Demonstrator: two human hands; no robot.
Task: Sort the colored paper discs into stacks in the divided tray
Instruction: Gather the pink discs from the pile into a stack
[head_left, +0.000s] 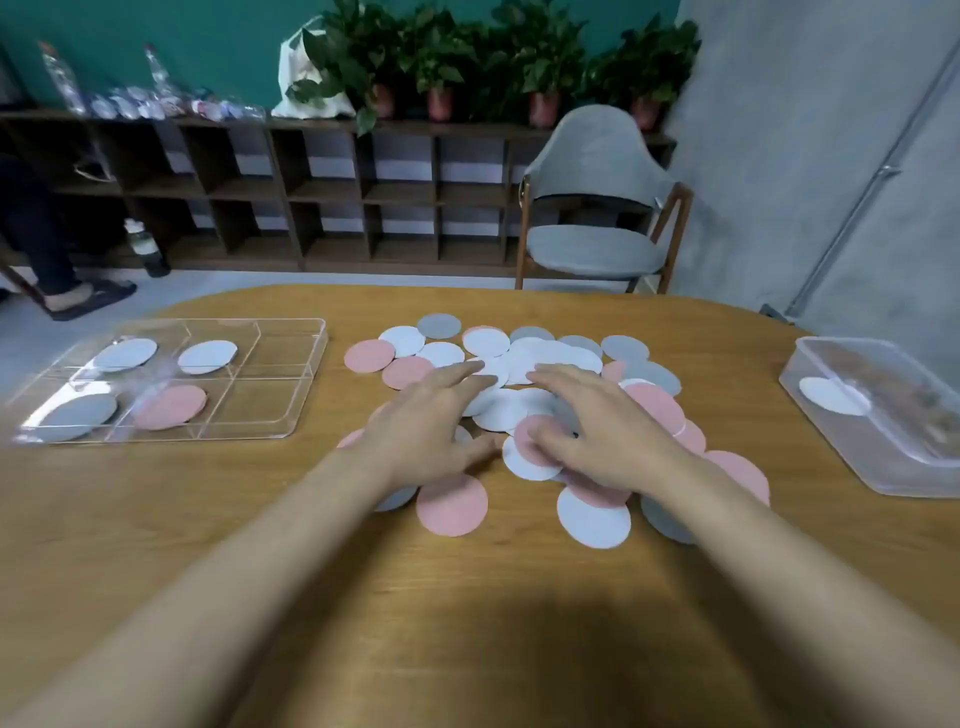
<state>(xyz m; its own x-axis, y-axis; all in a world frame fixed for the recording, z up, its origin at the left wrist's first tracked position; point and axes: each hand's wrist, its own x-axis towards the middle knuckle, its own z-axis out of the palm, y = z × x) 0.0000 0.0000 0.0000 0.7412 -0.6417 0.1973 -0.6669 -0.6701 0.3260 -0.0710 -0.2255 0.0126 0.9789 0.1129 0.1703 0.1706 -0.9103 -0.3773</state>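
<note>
Wooden table, rounded far edge. Paper discs (pink, white, grey), loose and overlapping, heaped mid-table toward the far edge. Left hand, palm down, fingers straight and spread, flat on the left part of the heap, gripping nothing. Right hand, likewise flat and open-fingered, on the right part of the heap, nothing pinched. Divided tray, clear, by the left edge, well apart from the heap: pale blue disc in far-left compartment, white disc in far-middle, grey disc in near-left, pink disc in near-middle (single or stacked, not discernible). Clear box at the right edge, lone white disc inside. Grey chair beyond the far edge.
</note>
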